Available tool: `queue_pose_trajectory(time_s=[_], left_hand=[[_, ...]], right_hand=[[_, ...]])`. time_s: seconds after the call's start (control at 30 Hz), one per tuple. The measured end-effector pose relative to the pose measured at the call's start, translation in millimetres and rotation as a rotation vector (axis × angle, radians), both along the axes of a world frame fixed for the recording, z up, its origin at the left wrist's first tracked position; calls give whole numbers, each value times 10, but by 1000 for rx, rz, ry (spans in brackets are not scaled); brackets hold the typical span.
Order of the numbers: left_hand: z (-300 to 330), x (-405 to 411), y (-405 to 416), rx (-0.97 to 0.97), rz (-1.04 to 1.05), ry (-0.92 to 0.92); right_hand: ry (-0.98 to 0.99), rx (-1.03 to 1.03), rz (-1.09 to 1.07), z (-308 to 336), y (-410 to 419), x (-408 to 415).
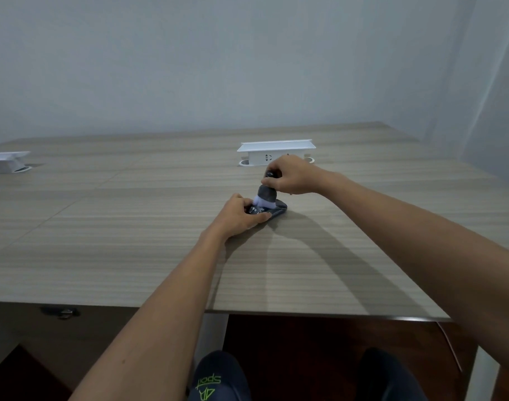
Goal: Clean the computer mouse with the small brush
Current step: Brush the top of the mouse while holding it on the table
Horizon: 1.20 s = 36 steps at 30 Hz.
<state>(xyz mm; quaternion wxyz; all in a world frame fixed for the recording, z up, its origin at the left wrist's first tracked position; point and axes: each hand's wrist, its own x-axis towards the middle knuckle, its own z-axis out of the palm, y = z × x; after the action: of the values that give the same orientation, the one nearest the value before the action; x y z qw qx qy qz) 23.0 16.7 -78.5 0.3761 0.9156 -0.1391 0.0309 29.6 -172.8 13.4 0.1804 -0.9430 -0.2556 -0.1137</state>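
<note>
The dark, low, smooth plastic computer mouse (278, 212) lay far out on the wood-grain counter (131, 227), pinned by the left hand (238, 215) closed over its near end. It looked light and liable to slide. The right hand (293, 176) pinched the small grey soft-bristled brush (266, 195), bristles touching its top.

Big wood-grain table (131, 241) takes up most of the shot, pale wall (218, 53) right behind its far edge. A white pop-up socket box (276, 150) sits raised near the table's back edge, toward the right, and a second one (4, 162) pokes up at the far left. Under the table's near edge you can see dark shorts (218, 380) with green lettering, plus dark flooring (320, 342).
</note>
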Motion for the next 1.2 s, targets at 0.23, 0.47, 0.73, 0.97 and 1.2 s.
queue_pose_trajectory(time_s=[0.23,0.47,0.73,0.97,1.2], left_hand=[[6,-16,-30,16,17,-7],[16,-30,-24,10,24,-10],[31,-50,-36,22,29,-12],[27,-32,-33,17,39,0],[26,-55,-37,7,47,1]], right_hand=[[-20,-143,-93,-4,-131,23],[-22,-67,-33,-13,-1,-54],[47,-81,-154,-51,-252,-15],[45,16,-66,6,-42,-72],[28,-4,-116,0,-62,-33]])
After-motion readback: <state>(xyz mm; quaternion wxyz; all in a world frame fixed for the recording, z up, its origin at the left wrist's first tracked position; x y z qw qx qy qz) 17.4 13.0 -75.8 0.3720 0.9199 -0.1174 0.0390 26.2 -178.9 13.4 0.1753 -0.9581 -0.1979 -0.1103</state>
